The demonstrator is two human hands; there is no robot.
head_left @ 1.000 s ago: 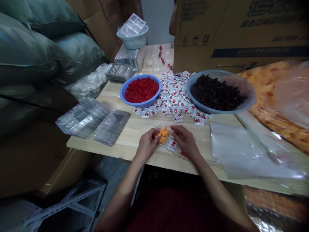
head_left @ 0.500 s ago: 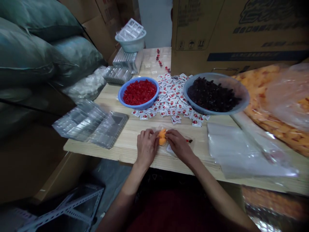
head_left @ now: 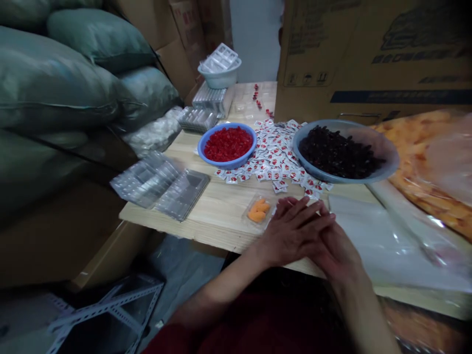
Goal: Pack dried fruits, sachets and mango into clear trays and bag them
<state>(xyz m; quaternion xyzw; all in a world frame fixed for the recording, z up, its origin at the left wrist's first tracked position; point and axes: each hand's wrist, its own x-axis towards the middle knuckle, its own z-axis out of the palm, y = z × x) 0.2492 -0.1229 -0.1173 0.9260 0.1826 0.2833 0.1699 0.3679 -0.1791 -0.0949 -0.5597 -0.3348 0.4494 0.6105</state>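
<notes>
My left hand (head_left: 291,231) lies flat with fingers stretched out, on top of my right hand (head_left: 337,248), both pressing down on the wooden table (head_left: 221,206) near its front edge. What lies under the palms is hidden. Just left of the hands sits a small clear plastic tray (head_left: 258,210) with a few orange pieces in it. Behind it a heap of small white sachets (head_left: 275,155) with red print spreads between a blue bowl of red pieces (head_left: 227,143) and a grey-blue bowl of dark dried fruit (head_left: 341,150).
Stacks of clear plastic trays (head_left: 162,183) overhang the table's left edge. A clear plastic bag (head_left: 383,236) lies at the right, a bag of orange pieces (head_left: 435,167) beyond it. A large cardboard box (head_left: 372,59) stands behind; green sacks (head_left: 66,88) are piled left. A white bowl (head_left: 220,74) sits far back.
Both hands left the tray of orange pieces and slid right, and now lie stacked flat on the table. The view has shifted, so the table sits further right in the picture.
</notes>
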